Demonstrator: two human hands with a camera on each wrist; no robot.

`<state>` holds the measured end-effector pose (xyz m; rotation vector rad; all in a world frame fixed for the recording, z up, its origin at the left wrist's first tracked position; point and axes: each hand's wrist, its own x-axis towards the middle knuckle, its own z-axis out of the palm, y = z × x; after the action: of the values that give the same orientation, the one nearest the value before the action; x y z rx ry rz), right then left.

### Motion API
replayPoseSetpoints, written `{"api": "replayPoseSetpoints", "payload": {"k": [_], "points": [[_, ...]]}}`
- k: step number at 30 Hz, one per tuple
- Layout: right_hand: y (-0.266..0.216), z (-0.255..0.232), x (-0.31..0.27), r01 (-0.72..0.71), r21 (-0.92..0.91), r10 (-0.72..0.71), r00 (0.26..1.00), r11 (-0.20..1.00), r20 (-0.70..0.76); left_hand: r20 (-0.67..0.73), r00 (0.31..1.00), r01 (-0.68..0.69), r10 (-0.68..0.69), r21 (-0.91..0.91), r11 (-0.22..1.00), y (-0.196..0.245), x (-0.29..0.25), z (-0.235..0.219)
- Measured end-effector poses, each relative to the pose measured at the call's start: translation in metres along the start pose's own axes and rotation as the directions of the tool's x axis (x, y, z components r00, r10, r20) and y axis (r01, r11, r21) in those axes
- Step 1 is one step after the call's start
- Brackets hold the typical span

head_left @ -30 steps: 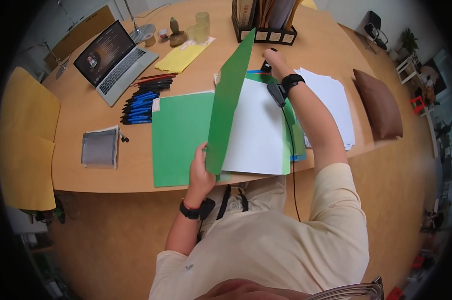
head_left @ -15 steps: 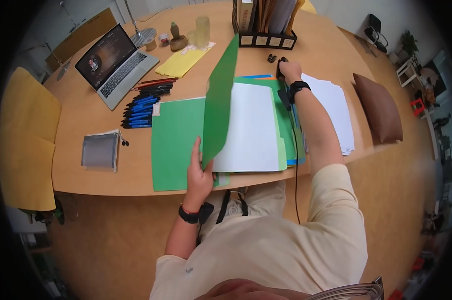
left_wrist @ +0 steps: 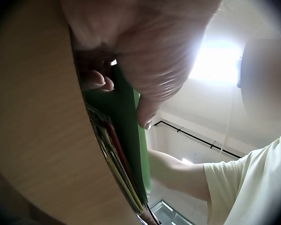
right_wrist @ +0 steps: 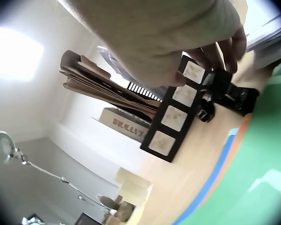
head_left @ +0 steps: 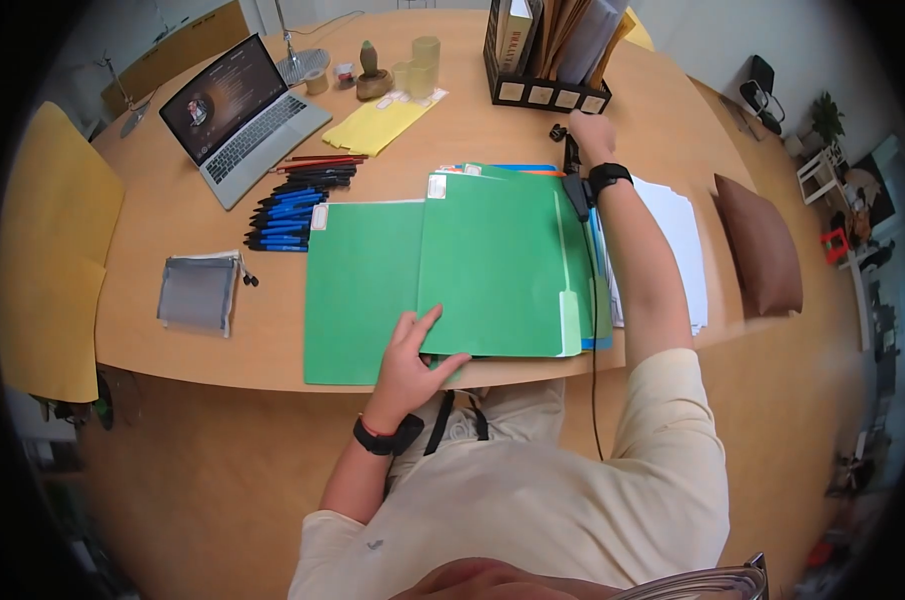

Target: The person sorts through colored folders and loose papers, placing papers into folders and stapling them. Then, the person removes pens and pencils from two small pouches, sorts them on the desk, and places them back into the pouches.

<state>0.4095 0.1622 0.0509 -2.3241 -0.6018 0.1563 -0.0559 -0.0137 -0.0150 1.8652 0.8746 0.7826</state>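
In the head view, a closed green folder (head_left: pixel 498 265) lies over the right part of another green folder (head_left: pixel 361 290). My left hand (head_left: pixel 408 365) rests at the upper folder's lower left corner, fingers spread and thumb along the near edge. The left wrist view has the thumb (left_wrist: pixel 146 112) against the green cover and curved fingertips beside it. Beyond the folders, my right hand (head_left: pixel 595 138) grips a black stapler-like tool (right_wrist: pixel 232 93); its exact kind is hard to tell. Small black binder clips (right_wrist: pixel 206 111) lie beside it, in front of the black file rack (right_wrist: pixel 171 119).
White paper sheets (head_left: pixel 678 250) lie under the right forearm's outer side, near a brown cushion (head_left: pixel 758 245). To the left are blue and black pens (head_left: pixel 285 215), a zip pouch (head_left: pixel 199 292), a laptop (head_left: pixel 243 125) and yellow sheets (head_left: pixel 388 120). Blue and orange folders (head_left: pixel 533 168) peek out behind.
The green cover, held upright by the left hand before, is now folded down over the white paper. The left hand's fingers have spread. The right hand has moved right with the black tool.
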Motion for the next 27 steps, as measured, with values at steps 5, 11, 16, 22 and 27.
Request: {"api": "replayPoseSetpoints", "payload": {"k": [5, 11, 16, 22, 27], "points": [[-0.05, 0.057, -0.007, 0.345, 0.137, -0.366, 0.91, 0.929, 0.193, -0.007, 0.994, -0.106, 0.109, 0.179, 0.978, -0.008, 0.001, 0.003], [-0.108, 0.168, -0.024, 0.55, 0.118, -0.544, 0.727, 0.827, 0.418, -0.003, 0.996, -0.09, 0.092, 0.181, 0.979, -0.004, 0.002, 0.003], [-0.138, 0.221, -0.038, 0.636, -0.013, -0.524, 0.647, 0.771, 0.553, -0.002, 0.997, -0.074, 0.076, 0.166, 0.983, -0.001, 0.003, 0.002], [-0.156, 0.274, -0.021, 0.666, -0.169, -0.428, 0.631, 0.727, 0.647, 0.012, 0.999, -0.05, 0.049, 0.179, 0.983, -0.001, 0.004, 0.0], [-0.166, 0.241, -0.026, 0.453, -0.065, -0.244, 0.59, 0.889, 0.77, -0.006, 1.0, -0.03, 0.031, 0.161, 0.987, -0.005, 0.002, 0.002]]}}
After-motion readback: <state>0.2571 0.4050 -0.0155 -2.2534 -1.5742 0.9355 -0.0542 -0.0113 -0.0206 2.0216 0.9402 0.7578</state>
